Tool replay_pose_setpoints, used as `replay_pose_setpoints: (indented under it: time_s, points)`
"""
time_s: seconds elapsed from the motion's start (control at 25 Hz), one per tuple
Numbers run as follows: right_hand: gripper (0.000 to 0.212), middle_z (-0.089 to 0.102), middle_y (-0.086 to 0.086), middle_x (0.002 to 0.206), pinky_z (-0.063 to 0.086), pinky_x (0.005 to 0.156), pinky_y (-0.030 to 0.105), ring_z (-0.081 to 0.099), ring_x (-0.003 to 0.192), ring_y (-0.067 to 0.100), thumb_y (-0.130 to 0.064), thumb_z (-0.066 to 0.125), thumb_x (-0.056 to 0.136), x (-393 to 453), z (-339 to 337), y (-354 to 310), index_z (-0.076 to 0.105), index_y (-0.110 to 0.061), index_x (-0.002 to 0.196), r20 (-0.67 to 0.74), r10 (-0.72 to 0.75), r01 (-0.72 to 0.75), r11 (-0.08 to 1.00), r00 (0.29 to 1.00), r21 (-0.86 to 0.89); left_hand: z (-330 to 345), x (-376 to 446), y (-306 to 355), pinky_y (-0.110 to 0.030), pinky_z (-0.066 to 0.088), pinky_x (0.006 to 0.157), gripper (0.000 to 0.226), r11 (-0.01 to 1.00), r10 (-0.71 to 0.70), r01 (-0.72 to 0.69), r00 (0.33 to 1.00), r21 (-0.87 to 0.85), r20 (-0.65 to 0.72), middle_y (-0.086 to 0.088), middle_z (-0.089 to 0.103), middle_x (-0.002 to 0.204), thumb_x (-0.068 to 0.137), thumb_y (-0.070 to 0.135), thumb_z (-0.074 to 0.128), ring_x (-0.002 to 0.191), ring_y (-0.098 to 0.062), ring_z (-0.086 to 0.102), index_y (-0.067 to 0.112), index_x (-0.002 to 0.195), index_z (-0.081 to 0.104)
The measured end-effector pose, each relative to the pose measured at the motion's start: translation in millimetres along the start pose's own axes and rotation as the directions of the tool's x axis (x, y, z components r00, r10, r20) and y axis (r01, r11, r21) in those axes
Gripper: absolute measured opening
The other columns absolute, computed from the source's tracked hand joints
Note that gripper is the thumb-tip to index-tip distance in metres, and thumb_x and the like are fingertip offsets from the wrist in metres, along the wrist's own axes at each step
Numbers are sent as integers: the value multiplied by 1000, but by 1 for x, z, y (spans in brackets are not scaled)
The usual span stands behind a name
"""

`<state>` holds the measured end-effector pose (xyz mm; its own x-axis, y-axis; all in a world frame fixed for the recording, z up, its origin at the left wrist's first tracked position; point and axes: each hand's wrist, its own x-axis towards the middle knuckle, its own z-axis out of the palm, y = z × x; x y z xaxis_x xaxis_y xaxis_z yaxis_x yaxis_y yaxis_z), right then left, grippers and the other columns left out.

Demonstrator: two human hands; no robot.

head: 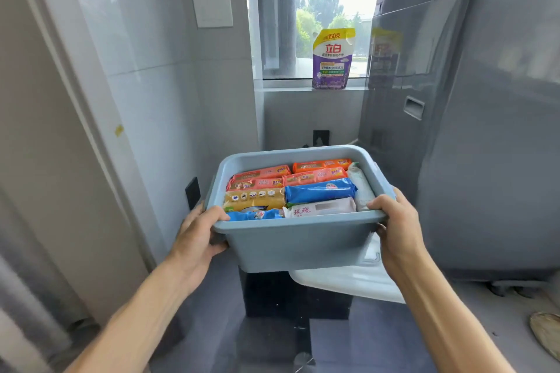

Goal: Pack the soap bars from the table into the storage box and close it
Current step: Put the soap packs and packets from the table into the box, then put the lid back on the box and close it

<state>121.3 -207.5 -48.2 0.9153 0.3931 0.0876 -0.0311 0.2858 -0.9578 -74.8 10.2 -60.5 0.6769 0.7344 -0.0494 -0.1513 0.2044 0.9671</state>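
Box at frame centre, packed full with soap bars. Left hand and right hand grasp rim. Lid lies below, lower right; closing remains.

"立白", "150克" on detergent pouch

One head-worn wide-angle view looks forward and slightly down, close over the storage box at lower centre, facing the window at upper centre.
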Motion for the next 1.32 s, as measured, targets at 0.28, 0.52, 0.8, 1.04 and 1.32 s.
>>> replay_pose_setpoints:
  time_s: [0.28, 0.52, 0.8, 1.04, 1.32]
  points:
    - [32, 61, -3, 75, 40, 68, 31, 51, 72, 16, -19, 56, 60, -1, 20, 30, 66, -20, 90, 152, 160, -123, 966, 975, -228, -42, 0, -2, -33, 46, 77, 31, 929, -181, 212, 975, 303, -126, -4, 69, 107, 72, 31, 66, 84, -15, 63, 27, 102, 65]
    - [38, 78, 0, 97, 54, 80, 41, 73, 91, 21, -50, 47, 96, 16, -26, 39, 73, -23, 105, 150, 257, -206, 936, 955, -286, 43, -12, 17, -36, 48, 90, 32, 450, 591, -515, 784, 729, 189, 11, 63, 108, 84, 43, 58, 103, -11, 58, 25, 109, 67]
    - [60, 44, -13, 144, 36, 104, 36, 41, 130, 16, -62, 69, 73, 10, -81, 76, 58, -33, 125, 414, 418, 411, 103, 809, -906, 117, -22, -31, -36, 51, 77, 35, -47, 384, -629, 706, 776, 595, 5, 62, 102, 82, 44, 69, 97, -19, 57, 22, 108, 63]
    - [47, 52, -8, 123, 32, 97, 34, 46, 121, 18, -58, 67, 70, 3, -68, 87, 61, -29, 106, 489, 196, 509, -64, 850, -858, 116, -15, -32, -26, 36, 58, 17, 40, 543, -623, 669, 781, 507, 9, 61, 79, 79, 24, 78, 75, -16, 57, 21, 80, 62]
    - [40, 52, -5, 103, 41, 81, 36, 54, 99, 22, -55, 62, 61, 2, -59, 83, 56, -25, 86, 428, 205, 451, -80, 880, -889, 103, -8, -28, -30, 45, 57, 16, 27, 565, -625, 653, 780, 504, 9, 63, 79, 79, 23, 78, 74, -15, 58, 21, 80, 62]
